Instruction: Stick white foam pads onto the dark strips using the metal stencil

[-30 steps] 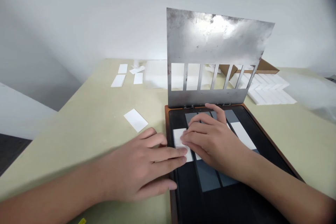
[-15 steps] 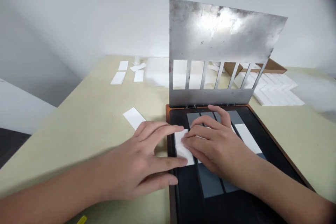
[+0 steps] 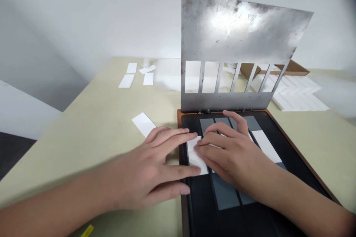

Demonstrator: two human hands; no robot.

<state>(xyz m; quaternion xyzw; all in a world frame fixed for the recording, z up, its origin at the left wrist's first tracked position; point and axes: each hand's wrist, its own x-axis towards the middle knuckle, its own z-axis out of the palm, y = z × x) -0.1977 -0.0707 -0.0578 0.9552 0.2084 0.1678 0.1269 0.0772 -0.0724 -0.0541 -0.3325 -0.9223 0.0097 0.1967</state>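
Observation:
A white card (image 3: 196, 155) lies at the left of the black board (image 3: 205, 211) under a hinged metal plate (image 3: 217, 46). My left hand (image 3: 155, 168) is open and spread, its index fingertip at the card's top edge and another fingertip on its lower part. From the other side, my right hand (image 3: 230, 152) rests curved fingertips on the card's right edge; its fingers are partly apart and its thumb is hidden. Another white card (image 3: 267, 146) lies in the board's right part. Between them, my right hand mostly covers more white pieces. Grey strips (image 3: 226, 191) show above and below the cards.
The metal plate stands upright with a row of rectangular slots. A loose card (image 3: 144, 124) lies left of the board, and several small cards (image 3: 127, 81) farther back. Stacked white pieces (image 3: 299, 100) and a cardboard box (image 3: 294, 68) are behind right. A yellow object (image 3: 87, 230) shows at the bottom edge.
The view has shifted slightly, so the board and plate appear a little farther right. Both hands stay at the same card, with barely any finger movement.

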